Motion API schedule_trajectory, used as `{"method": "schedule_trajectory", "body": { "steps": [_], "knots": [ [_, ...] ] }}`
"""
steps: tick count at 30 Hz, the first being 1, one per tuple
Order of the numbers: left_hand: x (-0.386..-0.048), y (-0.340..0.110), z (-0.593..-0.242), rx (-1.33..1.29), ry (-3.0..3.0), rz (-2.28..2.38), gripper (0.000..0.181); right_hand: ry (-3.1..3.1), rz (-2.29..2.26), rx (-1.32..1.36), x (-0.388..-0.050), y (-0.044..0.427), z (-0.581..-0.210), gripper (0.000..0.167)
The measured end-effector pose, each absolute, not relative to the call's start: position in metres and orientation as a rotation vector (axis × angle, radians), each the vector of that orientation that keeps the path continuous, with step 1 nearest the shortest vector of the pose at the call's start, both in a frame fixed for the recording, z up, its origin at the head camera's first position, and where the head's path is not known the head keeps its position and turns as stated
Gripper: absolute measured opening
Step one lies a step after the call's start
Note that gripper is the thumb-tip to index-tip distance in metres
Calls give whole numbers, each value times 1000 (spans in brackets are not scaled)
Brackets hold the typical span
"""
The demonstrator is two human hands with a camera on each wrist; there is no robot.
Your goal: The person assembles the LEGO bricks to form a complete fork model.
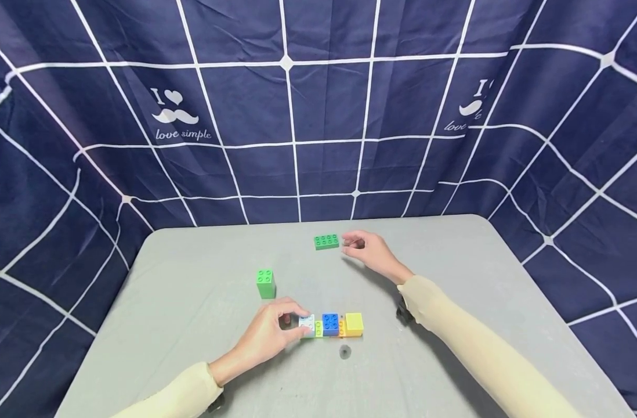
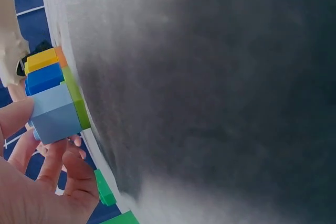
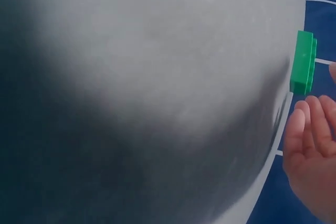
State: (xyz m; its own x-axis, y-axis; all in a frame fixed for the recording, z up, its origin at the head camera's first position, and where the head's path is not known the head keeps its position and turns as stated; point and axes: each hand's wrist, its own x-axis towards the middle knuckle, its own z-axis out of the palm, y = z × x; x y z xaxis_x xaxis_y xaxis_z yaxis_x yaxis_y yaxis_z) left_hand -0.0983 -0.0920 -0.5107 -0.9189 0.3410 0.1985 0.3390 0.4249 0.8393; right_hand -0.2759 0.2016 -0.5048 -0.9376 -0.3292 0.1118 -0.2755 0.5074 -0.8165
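My left hand (image 1: 266,334) holds a light blue brick (image 2: 58,114) between thumb and fingers. That brick sits at the left end of a joined row, on a lime green brick (image 2: 79,100). Further along the row stand a dark blue brick (image 1: 330,324), an orange brick (image 1: 341,327) low between its neighbours, and a yellow brick (image 1: 354,324) at the right end. Near the far edge lies a flat green brick (image 1: 326,242) with several studs. Just right of it is my right hand (image 1: 369,251), fingers loosely bent and holding nothing, a small gap from the brick.
A tall bright green block (image 1: 265,284) stands upright beyond my left hand. The grey table (image 1: 203,273) has a dark round spot (image 1: 345,352) in front of the row. Dark blue curtains (image 1: 329,104) with white lines hang behind and at both sides.
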Motion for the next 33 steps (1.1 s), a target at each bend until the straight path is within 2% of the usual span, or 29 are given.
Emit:
{"method": "schedule_trajectory", "body": {
  "steps": [22, 33],
  "knots": [
    [-99, -91, -510, 653, 2654, 1553, 23, 2703, -1329, -536, -301, 176, -513, 55],
    [-99, -90, -511, 660, 2640, 1576, 23, 2655, -1300, -565, -305, 177, -511, 33]
  ]
}}
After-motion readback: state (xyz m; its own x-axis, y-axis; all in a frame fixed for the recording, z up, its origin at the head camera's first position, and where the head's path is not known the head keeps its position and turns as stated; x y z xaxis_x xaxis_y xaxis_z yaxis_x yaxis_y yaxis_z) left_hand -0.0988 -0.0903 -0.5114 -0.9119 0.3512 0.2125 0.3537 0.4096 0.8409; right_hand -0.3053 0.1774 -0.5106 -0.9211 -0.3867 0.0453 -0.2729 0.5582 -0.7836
